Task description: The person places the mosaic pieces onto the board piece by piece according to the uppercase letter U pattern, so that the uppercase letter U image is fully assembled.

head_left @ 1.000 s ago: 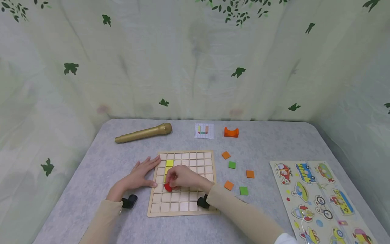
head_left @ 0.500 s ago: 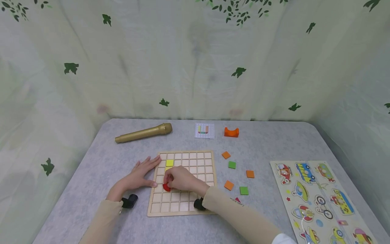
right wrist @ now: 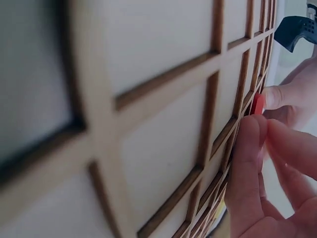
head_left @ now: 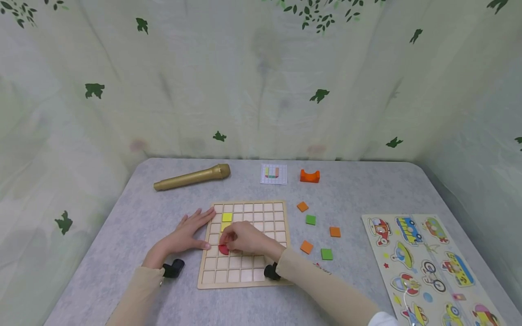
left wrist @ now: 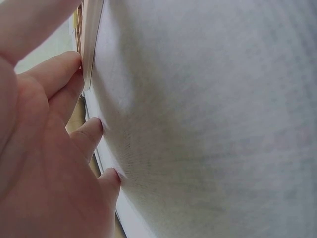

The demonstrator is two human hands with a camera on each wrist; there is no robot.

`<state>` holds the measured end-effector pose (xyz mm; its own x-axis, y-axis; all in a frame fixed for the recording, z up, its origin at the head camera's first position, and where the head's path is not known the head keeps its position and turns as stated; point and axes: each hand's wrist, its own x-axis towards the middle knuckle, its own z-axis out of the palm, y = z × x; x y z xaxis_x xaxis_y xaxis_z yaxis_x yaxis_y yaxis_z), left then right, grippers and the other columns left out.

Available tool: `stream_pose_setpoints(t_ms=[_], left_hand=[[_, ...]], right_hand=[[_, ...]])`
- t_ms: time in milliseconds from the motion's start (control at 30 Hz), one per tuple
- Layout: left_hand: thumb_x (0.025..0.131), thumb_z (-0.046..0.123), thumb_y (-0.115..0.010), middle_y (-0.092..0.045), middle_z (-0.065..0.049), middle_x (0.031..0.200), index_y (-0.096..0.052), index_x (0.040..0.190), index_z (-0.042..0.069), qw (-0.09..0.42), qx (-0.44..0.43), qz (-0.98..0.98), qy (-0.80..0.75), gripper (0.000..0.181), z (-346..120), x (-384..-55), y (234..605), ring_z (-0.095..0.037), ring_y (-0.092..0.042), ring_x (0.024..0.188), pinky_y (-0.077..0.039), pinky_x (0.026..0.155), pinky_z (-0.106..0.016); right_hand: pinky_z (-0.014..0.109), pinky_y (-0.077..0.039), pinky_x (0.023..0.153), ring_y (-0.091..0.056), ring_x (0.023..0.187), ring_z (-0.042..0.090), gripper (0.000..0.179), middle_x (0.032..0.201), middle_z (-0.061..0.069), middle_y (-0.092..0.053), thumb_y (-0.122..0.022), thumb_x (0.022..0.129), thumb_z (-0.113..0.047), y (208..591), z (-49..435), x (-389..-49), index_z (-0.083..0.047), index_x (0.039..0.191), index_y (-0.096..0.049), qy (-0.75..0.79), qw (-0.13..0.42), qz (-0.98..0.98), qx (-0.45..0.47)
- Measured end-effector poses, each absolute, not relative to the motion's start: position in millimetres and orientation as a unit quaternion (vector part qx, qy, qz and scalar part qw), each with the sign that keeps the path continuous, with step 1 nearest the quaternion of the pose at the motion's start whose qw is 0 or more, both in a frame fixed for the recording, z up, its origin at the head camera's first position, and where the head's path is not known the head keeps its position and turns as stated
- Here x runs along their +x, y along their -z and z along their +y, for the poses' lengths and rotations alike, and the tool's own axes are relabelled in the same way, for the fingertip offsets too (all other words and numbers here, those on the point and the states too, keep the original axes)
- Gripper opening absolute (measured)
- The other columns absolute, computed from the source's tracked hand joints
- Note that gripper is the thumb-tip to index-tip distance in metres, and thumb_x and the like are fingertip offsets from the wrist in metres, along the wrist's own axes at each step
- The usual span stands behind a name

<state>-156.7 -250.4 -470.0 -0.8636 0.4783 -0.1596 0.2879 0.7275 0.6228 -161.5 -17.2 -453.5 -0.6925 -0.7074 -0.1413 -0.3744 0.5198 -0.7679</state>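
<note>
A wooden grid board [head_left: 244, 286] lies on the table in the head view. My right hand [head_left: 244, 237] is over its left part and pinches a red tile with a curved edge [head_left: 223, 249], also visible as a thin red edge [right wrist: 257, 104] at the fingertips in the right wrist view. Whether the tile sits fully in a cell cannot be told. Just above it, a column of yellow tiles [head_left: 226, 217] lies in the board, its lower end covered by the right hand. My left hand [head_left: 185, 233] rests with spread fingers at the board's left edge, fingertips and thumb touching the frame.
Orange tiles [head_left: 335, 232] and green tiles [head_left: 326, 254] lie right of the board; a red piece [head_left: 318, 265] shows partly behind the right sleeve. Behind are a gold microphone [head_left: 191, 177], a pattern card [head_left: 273, 174] and an orange holder [head_left: 310, 176]. A picture puzzle [head_left: 424, 253] lies right.
The red tile has shifted slightly left and turned a little under the right fingers. My left hand stays where it was.
</note>
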Motion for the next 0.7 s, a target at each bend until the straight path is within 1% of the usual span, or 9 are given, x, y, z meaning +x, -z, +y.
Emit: stream_pose_setpoints(t_ms=[100,167,333,400,533,700], left_hand=[[0.077,0.044,-0.076,-0.017,-0.014,0.157,-0.026,0.151,0.006,0.157,0.21,0.916,-0.305,0.098,-251.2,-157.2,470.2,-0.044,-0.002,0.142,0.006,0.106,-0.065],[0.077,0.044,-0.076,-0.017,-0.014,0.157,-0.026,0.151,0.006,0.157,0.212,0.915,-0.307,0.098,-251.6,-157.7,470.5,-0.044,-0.001,0.142,0.006,0.106,-0.065],[0.077,0.044,-0.077,-0.017,-0.014,0.157,-0.026,0.151,0.006,0.158,0.211,0.913,-0.311,0.098,-251.2,-158.0,470.8,-0.044,-0.001,0.142,0.007,0.106,-0.065],[0.077,0.044,-0.077,-0.017,-0.014,0.157,-0.026,0.151,0.006,0.159,0.209,0.914,-0.31,0.098,-250.9,-157.7,470.7,-0.044,-0.002,0.142,0.006,0.106,-0.065],[0.077,0.044,-0.077,-0.017,-0.013,0.157,-0.026,0.152,0.006,0.157,0.206,0.916,-0.307,0.098,-250.8,-156.8,470.4,-0.044,-0.002,0.142,0.006,0.106,-0.065],[0.077,0.042,-0.077,-0.017,-0.014,0.157,-0.026,0.151,0.006,0.158,0.206,0.914,-0.311,0.097,-250.1,-155.9,469.1,-0.044,-0.002,0.142,0.007,0.106,-0.064]], right_hand=[[0.015,-0.042,0.061,-0.049,0.066,0.002,0.022,0.074,-0.009,-0.058,-0.066,0.086,-0.001,455.6,-17.0,-163.6,-0.015,0.101,-0.073,0.337,0.215,0.842,-0.362],[0.015,-0.041,0.063,-0.049,0.068,0.002,0.023,0.076,-0.011,-0.058,-0.066,0.085,-0.001,456.5,-17.3,-164.5,-0.015,0.102,-0.074,0.316,0.203,0.844,-0.382],[0.014,-0.041,0.066,-0.05,0.072,0.002,0.021,0.08,-0.011,-0.061,-0.066,0.084,-0.001,456.2,-17.0,-164.3,-0.014,0.098,-0.074,0.312,0.196,0.846,-0.387],[0.014,-0.042,0.066,-0.05,0.072,0.002,0.021,0.08,-0.009,-0.062,-0.066,0.083,0.0,455.6,-16.4,-163.3,-0.013,0.098,-0.074,0.317,0.199,0.844,-0.384],[0.014,-0.041,0.062,-0.048,0.067,0.002,0.021,0.075,-0.007,-0.06,-0.067,0.083,0.002,453.9,-16.6,-160.9,-0.012,0.098,-0.073,0.321,0.198,0.846,-0.378],[0.015,-0.038,0.058,-0.046,0.061,0.003,0.012,0.066,-0.009,-0.053,-0.07,0.082,-0.001,452.1,-20.2,-158.0,-0.013,0.087,-0.071,0.306,0.186,0.858,-0.369]])
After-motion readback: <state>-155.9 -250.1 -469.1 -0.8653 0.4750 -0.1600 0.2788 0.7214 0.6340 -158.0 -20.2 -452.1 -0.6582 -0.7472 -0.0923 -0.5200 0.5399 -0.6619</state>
